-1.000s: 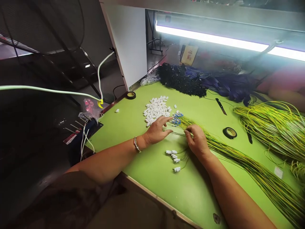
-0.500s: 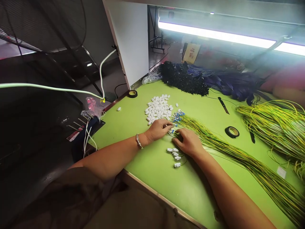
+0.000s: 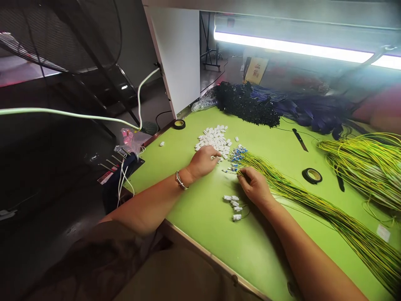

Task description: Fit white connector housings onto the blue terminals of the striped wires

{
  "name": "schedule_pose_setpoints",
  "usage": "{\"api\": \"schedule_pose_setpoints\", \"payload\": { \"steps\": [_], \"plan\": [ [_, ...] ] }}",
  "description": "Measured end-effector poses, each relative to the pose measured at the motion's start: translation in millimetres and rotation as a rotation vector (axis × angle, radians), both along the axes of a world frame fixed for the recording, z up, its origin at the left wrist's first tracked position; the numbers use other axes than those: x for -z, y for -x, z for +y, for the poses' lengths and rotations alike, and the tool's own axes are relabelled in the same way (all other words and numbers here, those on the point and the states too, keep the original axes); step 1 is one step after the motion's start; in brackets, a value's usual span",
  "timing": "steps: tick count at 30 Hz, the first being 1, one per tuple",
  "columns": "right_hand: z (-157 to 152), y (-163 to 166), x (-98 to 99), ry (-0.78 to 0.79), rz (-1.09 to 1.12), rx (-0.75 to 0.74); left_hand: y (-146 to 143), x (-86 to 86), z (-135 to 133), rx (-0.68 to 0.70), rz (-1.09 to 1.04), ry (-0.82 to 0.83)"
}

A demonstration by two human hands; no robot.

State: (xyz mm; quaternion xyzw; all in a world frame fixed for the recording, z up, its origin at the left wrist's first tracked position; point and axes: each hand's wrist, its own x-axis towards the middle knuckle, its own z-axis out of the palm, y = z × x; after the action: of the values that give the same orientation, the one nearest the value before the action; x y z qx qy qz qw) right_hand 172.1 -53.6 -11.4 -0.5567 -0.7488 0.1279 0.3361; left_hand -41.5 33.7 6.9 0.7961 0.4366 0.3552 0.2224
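My left hand (image 3: 204, 161) is at the near edge of a pile of white plastic connector housings (image 3: 215, 138). Its fingers are curled toward the thumb, and a white housing shows between them. My right hand (image 3: 257, 187) pinches a thin yellow-green wire, whose metal terminal end (image 3: 230, 171) sticks out to the left. Just beyond lies a bundle of yellow-green wires (image 3: 294, 198) with blue-and-silver terminal ends (image 3: 238, 154). Nearer to me, several housings fitted on wires (image 3: 237, 209) lie in a small group.
Black tape rolls (image 3: 312, 176) (image 3: 179, 124) and a black knife (image 3: 300, 140) lie on the green tabletop (image 3: 194, 221). Dark cables with black connectors (image 3: 247, 104) are heaped at the back. A large yellow-green wire coil (image 3: 366, 167) lies right. A white cable (image 3: 69, 116) hangs left.
My left hand has moved from the terminal ends back to the edge of the housing pile. My right hand has stayed near the bundle's end, now with a wire's terminal protruding. The view has shifted slightly.
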Motion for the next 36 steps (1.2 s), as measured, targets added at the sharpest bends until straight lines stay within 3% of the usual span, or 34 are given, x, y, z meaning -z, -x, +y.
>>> {"api": "schedule_pose_setpoints", "payload": {
  "steps": [4,12,16,20,22,27,29,36],
  "plan": [
    [3.5,6.0,2.5,0.083,-0.228,0.036,-2.8,3.6,-6.0,0.060,0.279,-0.067],
    [2.8,10.6,-6.2,0.156,-0.447,0.069,-1.8,13.1,0.7,0.078,0.337,-0.080],
    [-0.6,5.9,-7.2,0.068,-0.294,0.102,-1.1,12.9,2.2,0.093,0.337,-0.082],
    [-2.8,0.6,-9.9,0.074,0.026,0.110,-3.2,5.0,-2.6,0.147,0.128,-0.079],
    [-3.7,-0.7,-13.1,0.115,0.201,0.099,-6.2,0.3,-8.0,0.178,-0.056,0.040],
    [-6.6,-1.6,-23.0,0.115,0.422,0.080,-15.3,-5.1,-25.3,0.317,-0.492,0.746],
    [-7.9,-1.3,-25.1,0.125,0.437,0.064,-17.6,-5.3,-30.3,0.361,-0.583,0.931],
    [-9.7,-0.1,-23.5,0.164,0.412,0.058,-21.6,-3.9,-33.7,0.308,-0.739,1.192]
  ]
}}
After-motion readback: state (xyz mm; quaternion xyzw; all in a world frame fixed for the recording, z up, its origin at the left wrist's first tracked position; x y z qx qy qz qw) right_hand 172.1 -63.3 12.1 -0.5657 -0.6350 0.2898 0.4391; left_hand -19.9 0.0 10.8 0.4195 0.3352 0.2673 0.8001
